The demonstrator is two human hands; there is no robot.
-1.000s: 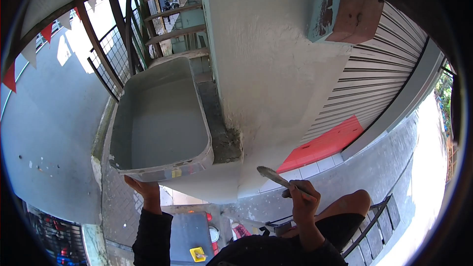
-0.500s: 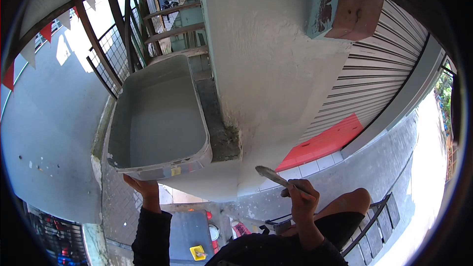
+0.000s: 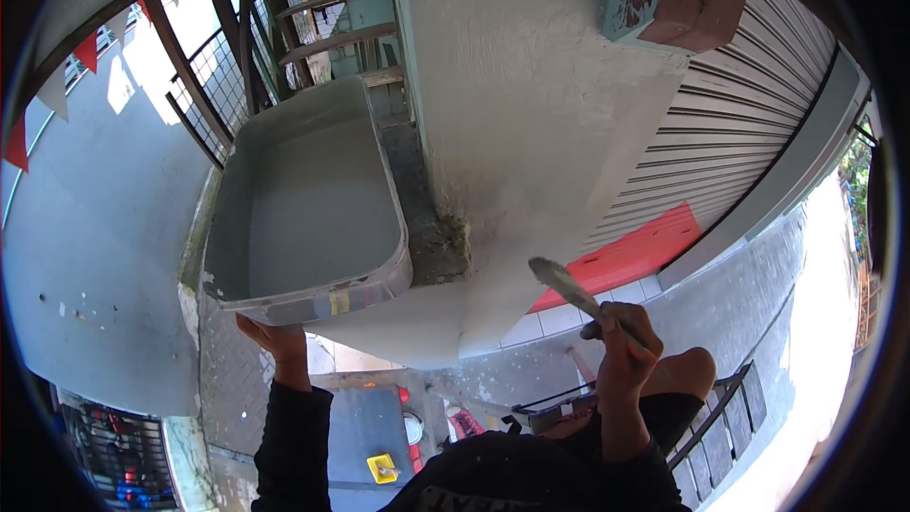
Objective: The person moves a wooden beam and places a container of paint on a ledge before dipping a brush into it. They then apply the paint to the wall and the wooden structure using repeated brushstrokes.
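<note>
A large grey plastic tub, wide and rectangular with rounded corners, is tilted toward me. Its inner walls and bottom are grey, and a yellow label is stuck on the near side. My left hand grips it from below at the near left edge; some fingers are hidden underneath. In my right hand, closed round the handle, is a paintbrush coated in grey, its broad end pointing up and left. The brush is apart from the tub and in front of the pale wall.
A wooden ladder-like stair rises behind the tub. A peeling beam end juts out at upper right, above a roller shutter. Far below are a grey table with a yellow tray and a slatted platform.
My right hand with the paintbrush has moved up and to the right, away from the tub. The tub and my left hand appear slightly higher in view.
</note>
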